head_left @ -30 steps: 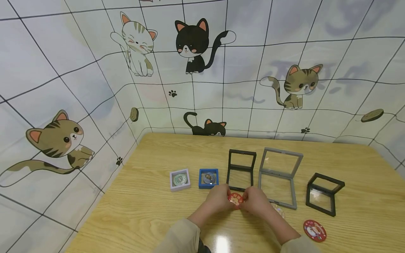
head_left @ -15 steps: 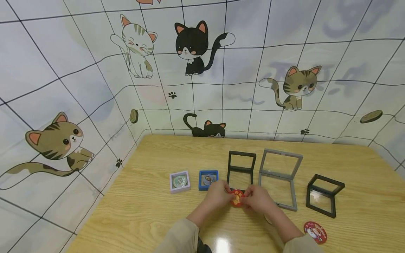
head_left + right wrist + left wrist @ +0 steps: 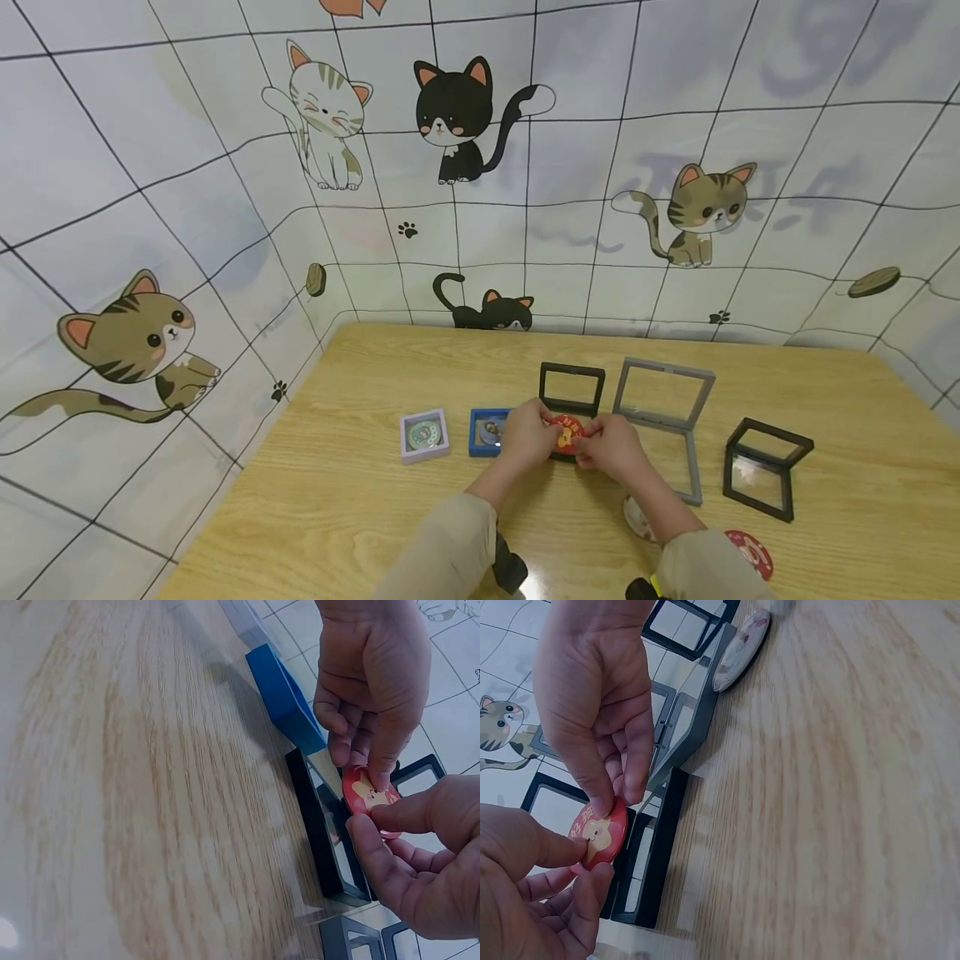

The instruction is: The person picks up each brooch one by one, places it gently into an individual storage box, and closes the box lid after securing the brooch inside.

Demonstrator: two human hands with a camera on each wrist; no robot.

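A round red badge (image 3: 567, 435) with a yellow figure is held between both hands. My left hand (image 3: 528, 435) pinches its left edge between thumb and fingers, and my right hand (image 3: 611, 446) pinches the opposite edge. In the left wrist view the badge (image 3: 600, 836) is tilted above an open black display frame (image 3: 662, 859). The frame's raised lid (image 3: 572, 368) stands behind the hands in the head view, while its lower half is mostly hidden by them. From the right wrist view, the badge (image 3: 369, 796) appears just over the frame's near side (image 3: 309, 817).
Left of the hands lie a blue frame (image 3: 478, 447) and a lilac frame (image 3: 423, 457), each containing a round badge. To the right stand an open grey frame (image 3: 694, 471) and a smaller open black frame (image 3: 756, 502). A pale badge (image 3: 636, 517) and another red badge (image 3: 753, 552) lie nearer.
Both hands have carried the red badge away from the body, from in front of the black frame to over its lower half. The pale badge shows again beside the right forearm.
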